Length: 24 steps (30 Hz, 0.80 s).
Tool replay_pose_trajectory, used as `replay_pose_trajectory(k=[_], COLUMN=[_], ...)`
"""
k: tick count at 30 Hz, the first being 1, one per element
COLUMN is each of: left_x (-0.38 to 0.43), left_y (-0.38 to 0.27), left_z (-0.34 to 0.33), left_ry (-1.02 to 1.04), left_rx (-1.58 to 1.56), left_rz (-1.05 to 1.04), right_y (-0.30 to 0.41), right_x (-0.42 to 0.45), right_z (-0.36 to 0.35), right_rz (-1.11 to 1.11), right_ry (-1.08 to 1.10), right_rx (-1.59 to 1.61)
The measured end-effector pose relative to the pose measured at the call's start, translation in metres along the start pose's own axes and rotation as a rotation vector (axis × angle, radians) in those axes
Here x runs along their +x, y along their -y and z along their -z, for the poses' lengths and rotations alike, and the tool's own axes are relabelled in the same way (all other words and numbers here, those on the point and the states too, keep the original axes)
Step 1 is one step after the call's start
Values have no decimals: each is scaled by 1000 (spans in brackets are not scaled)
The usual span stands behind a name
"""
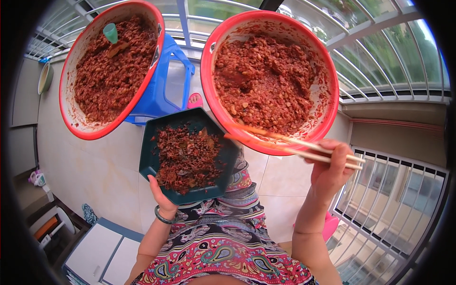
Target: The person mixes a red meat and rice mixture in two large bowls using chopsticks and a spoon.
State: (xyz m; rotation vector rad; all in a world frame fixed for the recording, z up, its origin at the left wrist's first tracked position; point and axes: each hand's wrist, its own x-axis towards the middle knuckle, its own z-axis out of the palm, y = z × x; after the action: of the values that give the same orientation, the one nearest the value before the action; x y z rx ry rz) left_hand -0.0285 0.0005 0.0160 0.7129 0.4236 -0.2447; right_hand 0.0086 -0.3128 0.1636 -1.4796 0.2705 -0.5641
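My left hand (163, 197) grips the near left rim of a dark green hexagonal tray (228, 171), which carries a heap of dark red spice stems, husks and leaves (188, 160). Between the fingers of my right hand (333, 165) is a pair of wooden chopsticks (302, 148). Their tips, stained red and blurred, lie above the gap between the tray and the near rim of a red-rimmed enamel basin (331, 89). Inside that basin is a chunky red bean paste (263, 78). The tips hold nothing that I can make out.
At the left, a second red-rimmed basin (67, 96) of similar red mash stands on a blue plastic stool (153, 92). A small green cup (110, 32) sits on its mash. White railings (384, 46) run along the windows. Behind my left arm is a white-and-grey cabinet (96, 245).
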Motion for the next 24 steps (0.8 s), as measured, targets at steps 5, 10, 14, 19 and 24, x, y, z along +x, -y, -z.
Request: replay_pose_trajectory(k=[5, 10, 14, 19, 24], left_x=[1, 2, 0, 1, 2], left_y=[-1, -2, -3, -2, -2], left_z=[-3, 2, -5, -3, -6], left_ry=[-23, 38, 0, 8, -5], left_rx=[3, 21, -6, -38, -61], left_rz=[-18, -1, -11, -1, -2], right_y=[-13, -37, -50, -53, -56], right_x=[33, 53, 56, 60, 62], right_z=[24, 17, 4, -2, -6], right_rz=[125, 91, 45, 50, 52], right_ry=[-201, -198, -145, -121, -103], right_rx=[-146, -214, -208, -216, -221])
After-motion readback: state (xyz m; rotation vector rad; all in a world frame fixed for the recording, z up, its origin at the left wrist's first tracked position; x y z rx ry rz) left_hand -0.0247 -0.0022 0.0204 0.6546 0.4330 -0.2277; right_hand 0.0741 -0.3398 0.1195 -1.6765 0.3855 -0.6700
